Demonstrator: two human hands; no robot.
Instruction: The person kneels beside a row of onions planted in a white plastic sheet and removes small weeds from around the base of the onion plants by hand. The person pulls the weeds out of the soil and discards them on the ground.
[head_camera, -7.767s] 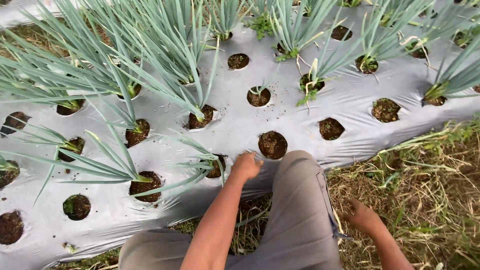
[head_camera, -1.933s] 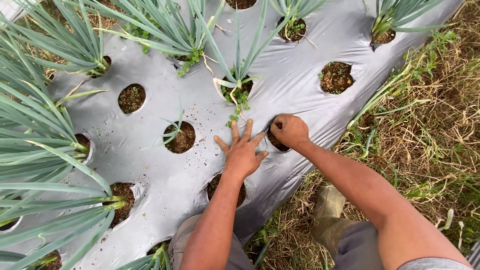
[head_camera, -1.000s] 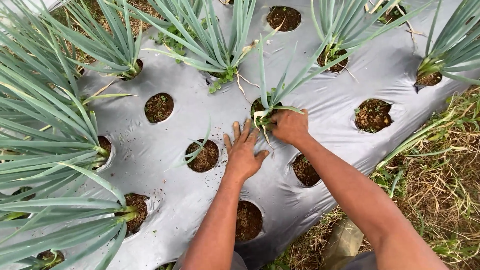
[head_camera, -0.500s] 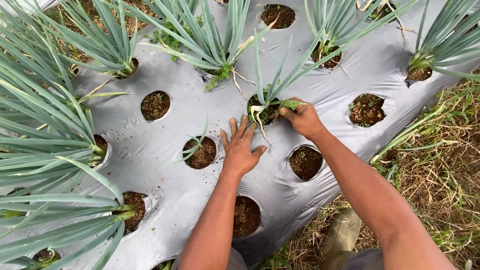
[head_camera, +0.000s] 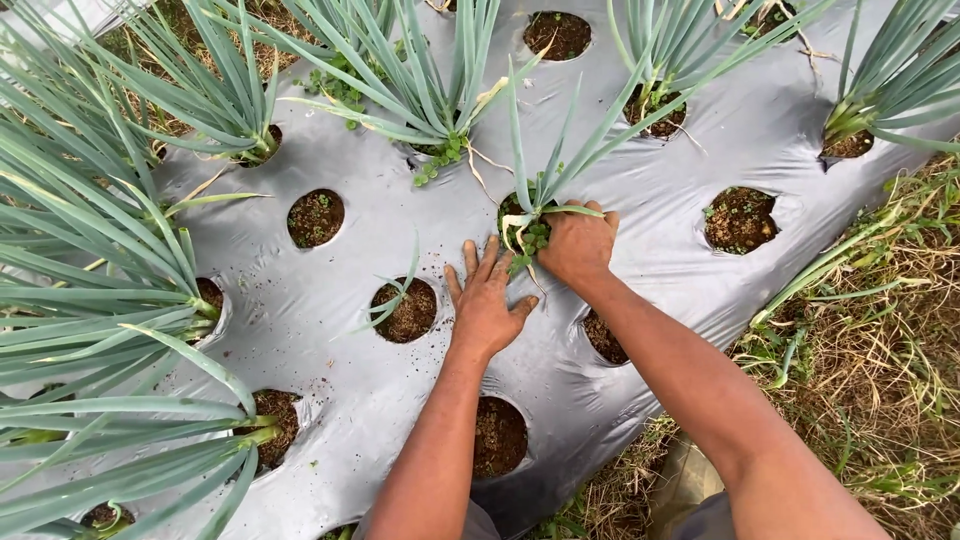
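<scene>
Covering the bed, grey plastic mulch bears a flat, spread left hand; the right hand pinches weeds at 12 o'clock, with dry grass at 3 o'clock.

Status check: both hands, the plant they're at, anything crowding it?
Left hand flat on silver mulch sheet, open. Right hand closed on weeds at young onion plant base. Neighbouring onion leaves overhang close behind.

Left hand, right hand: bare, ungloved, soil-smudged; forearms sleeveless; grey trousers at lower frame edge.
</scene>
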